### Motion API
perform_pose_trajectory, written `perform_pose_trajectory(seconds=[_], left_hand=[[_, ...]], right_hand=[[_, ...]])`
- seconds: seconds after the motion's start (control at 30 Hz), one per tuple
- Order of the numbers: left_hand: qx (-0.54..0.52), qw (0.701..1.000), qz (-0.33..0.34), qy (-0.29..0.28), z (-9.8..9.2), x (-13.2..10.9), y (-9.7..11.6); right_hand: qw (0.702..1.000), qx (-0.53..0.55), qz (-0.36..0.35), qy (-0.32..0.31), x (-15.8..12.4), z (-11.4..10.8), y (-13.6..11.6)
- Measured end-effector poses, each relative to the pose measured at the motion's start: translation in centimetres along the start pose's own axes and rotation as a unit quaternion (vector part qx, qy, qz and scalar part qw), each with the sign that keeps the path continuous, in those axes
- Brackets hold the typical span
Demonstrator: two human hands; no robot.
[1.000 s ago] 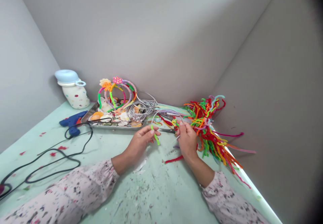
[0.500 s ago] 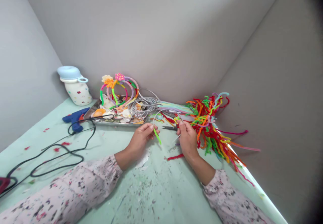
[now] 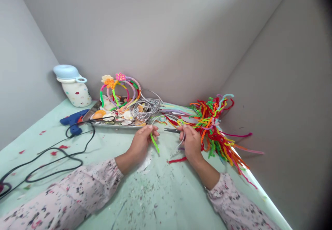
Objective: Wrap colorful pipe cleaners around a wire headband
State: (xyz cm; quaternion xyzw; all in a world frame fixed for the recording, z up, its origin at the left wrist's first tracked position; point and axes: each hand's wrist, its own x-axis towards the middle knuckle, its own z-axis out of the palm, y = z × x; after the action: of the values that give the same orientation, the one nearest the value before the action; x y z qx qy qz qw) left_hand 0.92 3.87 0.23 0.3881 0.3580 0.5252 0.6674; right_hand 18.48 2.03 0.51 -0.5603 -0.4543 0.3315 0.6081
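Between my two hands arches a thin grey headband hoop [image 3: 166, 116], its bare middle bowed away from me. My left hand [image 3: 143, 140] pinches one end, where a bright green pipe cleaner [image 3: 155, 143] covers the hoop and points down toward the table. My right hand [image 3: 191, 143] grips the other side, with the bare grey end showing below the fingers. Dark scissors [image 3: 171, 130] lie just beside my right fingers; their handles are hidden behind the hand. A red pipe cleaner piece [image 3: 177, 160] rests on the table below the right hand.
A metal tray [image 3: 118, 127] at the back holds wrapped headbands [image 3: 121, 91], a heap of bare grey hoops [image 3: 147, 107] and scraps. Left of it are a blue glue gun [image 3: 74, 121] with a black cord and a white bottle [image 3: 76, 91]. Colourful pipe cleaners [image 3: 218, 129] pile up on the right.
The view has shifted slightly, so most things sit a little further left. My left hand has drawn slightly away from the right hand, and the hoop between them is spread a bit wider.
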Motion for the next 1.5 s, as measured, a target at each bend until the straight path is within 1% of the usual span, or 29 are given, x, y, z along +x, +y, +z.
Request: perform_pose_trajectory(seconds=[0.07, 0.13, 0.2, 0.27, 0.33, 0.4, 0.47, 0.53, 0.6, 0.67, 0.77, 0.83, 0.9, 1.0, 1.1, 1.17, 1.23, 1.3, 1.4, 1.5], left_hand=[[0.005, 1.0, -0.001, 0.012, 0.0, 0.1, 0.0], [0.006, 1.0, -0.006, 0.024, 0.0, 0.1, 0.0], [0.01, 1.0, -0.01, 0.028, 0.0, 0.2, 0.0], [0.021, 0.999, -0.011, 0.025, 0.0, 0.2, -0.1], [0.031, 0.999, -0.015, 0.016, 0.0, 0.2, -0.1], [0.044, 0.999, -0.012, 0.004, 0.0, 0.1, -0.2], [0.06, 0.998, -0.011, -0.008, 0.0, 0.1, -0.2], [0.072, 0.997, -0.012, -0.014, 0.0, 0.1, -0.2], [0.081, 0.997, -0.015, -0.016, 0.1, 0.1, -0.2], [0.091, 0.995, -0.018, -0.019, 0.0, 0.1, -0.1], [0.111, 0.993, -0.019, -0.019, 0.0, 0.2, -0.2], [0.127, 0.991, -0.019, -0.019, 0.0, 0.2, -0.3], [0.144, 0.989, -0.017, -0.019, 0.0, 0.1, -0.3], [0.162, 0.986, -0.015, -0.018, 0.1, 0.0, -0.3], [0.17, 0.985, -0.017, -0.013, 0.3, -0.1, -0.1], [0.178, 0.984, -0.017, -0.013, 0.3, -0.1, 0.0], [0.193, 0.981, -0.012, -0.014, 0.2, -0.1, 0.1], [0.203, 0.979, -0.008, -0.013, 0.1, 0.0, 0.0], [0.198, 0.98, -0.01, -0.006, 0.0, 0.1, -0.1], [0.191, 0.982, -0.015, -0.003, 0.0, 0.2, -0.2]], right_hand=[[0.998, -0.04, -0.012, -0.036, 0.0, -0.1, -0.2], [0.991, -0.112, -0.03, -0.066, 0.1, -0.2, -0.6], [0.973, -0.204, -0.065, -0.082, 0.3, -0.5, -1.4], [0.944, -0.292, -0.122, -0.089, 0.8, -1.2, -2.6], [0.918, -0.35, -0.176, -0.056, 1.7, -2.4, -4.1], [0.888, -0.415, -0.198, -0.002, 2.9, -4.2, -5.4], [0.858, -0.473, -0.19, 0.064, 4.2, -6.4, -6.2], [0.826, -0.529, -0.162, 0.105, 5.5, -8.5, -6.4], [0.803, -0.574, -0.109, 0.113, 6.6, -10.2, -6.2], [0.796, -0.595, -0.047, 0.099, 7.3, -11.2, -5.8], [0.801, -0.593, 0.038, 0.074, 7.9, -11.5, -5.0], [0.811, -0.577, 0.073, 0.064, 8.2, -11.3, -4.5], [0.829, -0.55, 0.087, 0.054, 8.3, -11.0, -3.8], [0.856, -0.507, 0.088, 0.044, 8.7, -11.0, -2.6], [0.902, -0.424, 0.066, 0.045, 9.2, -11.5, -2.1], [0.933, -0.351, 0.061, 0.044, 9.2, -11.9, -2.6], [0.958, -0.276, 0.059, 0.049, 8.9, -12.2, -3.7], [0.977, -0.199, 0.07, 0.024, 8.2, -12.3, -5.2], [0.987, -0.105, 0.11, -0.042, 7.0, -12.2, -7.2], [0.986, -0.059, 0.118, -0.106, 6.5, -12.2, -7.7]])
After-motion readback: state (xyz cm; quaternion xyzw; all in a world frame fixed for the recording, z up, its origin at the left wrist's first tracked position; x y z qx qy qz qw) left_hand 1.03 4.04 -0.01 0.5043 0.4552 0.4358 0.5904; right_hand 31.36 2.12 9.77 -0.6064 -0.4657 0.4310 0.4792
